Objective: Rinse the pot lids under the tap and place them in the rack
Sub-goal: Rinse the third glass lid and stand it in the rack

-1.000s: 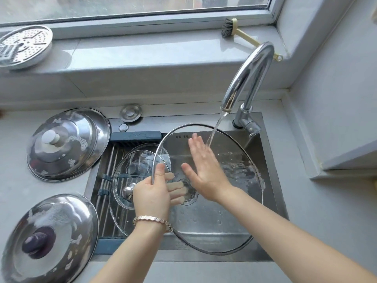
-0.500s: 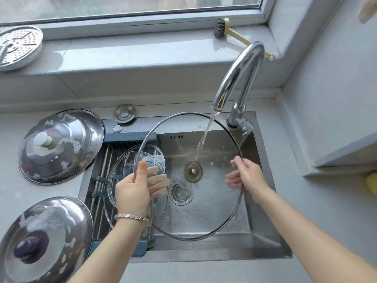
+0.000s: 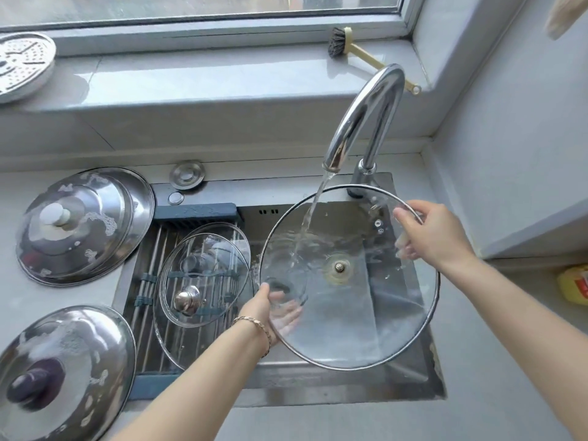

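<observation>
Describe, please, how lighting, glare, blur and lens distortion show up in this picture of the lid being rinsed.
Head view: daylight from the window, bright glare along the tap and on the steel lid at lower left; fingers of the left hand look smeared behind the wet glass lid; the wide lens slightly bows the window sill.

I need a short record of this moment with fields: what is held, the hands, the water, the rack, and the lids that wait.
held: big glass lid, over the sink
left hand: grips the near-left rim, fingers under the glass
right hand: grips the far-right rim
water: tap runs; the stream lands on the lid, left of its centre
rack: two glass lids, overlapping
waiting: two steel lids, soapy, on the counter
</observation>
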Available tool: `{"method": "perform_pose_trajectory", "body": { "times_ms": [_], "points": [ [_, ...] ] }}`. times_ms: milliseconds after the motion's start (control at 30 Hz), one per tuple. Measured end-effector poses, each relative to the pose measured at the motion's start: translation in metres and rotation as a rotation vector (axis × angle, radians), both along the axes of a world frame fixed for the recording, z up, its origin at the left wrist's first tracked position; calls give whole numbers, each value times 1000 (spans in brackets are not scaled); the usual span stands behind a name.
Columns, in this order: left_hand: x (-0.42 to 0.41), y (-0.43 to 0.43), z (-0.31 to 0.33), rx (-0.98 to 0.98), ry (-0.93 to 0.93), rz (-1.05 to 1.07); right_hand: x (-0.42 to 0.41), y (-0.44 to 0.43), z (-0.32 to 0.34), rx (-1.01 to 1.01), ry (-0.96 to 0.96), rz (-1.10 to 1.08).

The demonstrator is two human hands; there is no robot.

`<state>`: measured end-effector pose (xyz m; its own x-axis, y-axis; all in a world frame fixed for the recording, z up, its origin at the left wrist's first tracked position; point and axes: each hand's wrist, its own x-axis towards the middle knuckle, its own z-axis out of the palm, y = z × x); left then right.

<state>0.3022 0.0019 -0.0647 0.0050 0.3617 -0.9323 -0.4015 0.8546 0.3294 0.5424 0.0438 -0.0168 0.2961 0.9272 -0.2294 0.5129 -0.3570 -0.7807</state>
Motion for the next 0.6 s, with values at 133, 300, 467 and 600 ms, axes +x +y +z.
{"method": "perform_pose_trajectory", "body": {
  "times_ms": [133,300,467,600],
  "points": [
    [-2,13,8,16,23,2,-2,4,-2,149,73,-24],
    [-22,33,25,240,151,-19,-6,10,-28,194,254,-182],
    [-47,41,67,500,365,-140,-34,7,-55,167,481,-293],
    [-63,43,98,665,545,-269,-67,-3,-76,69,609,-337]
  ]
}}
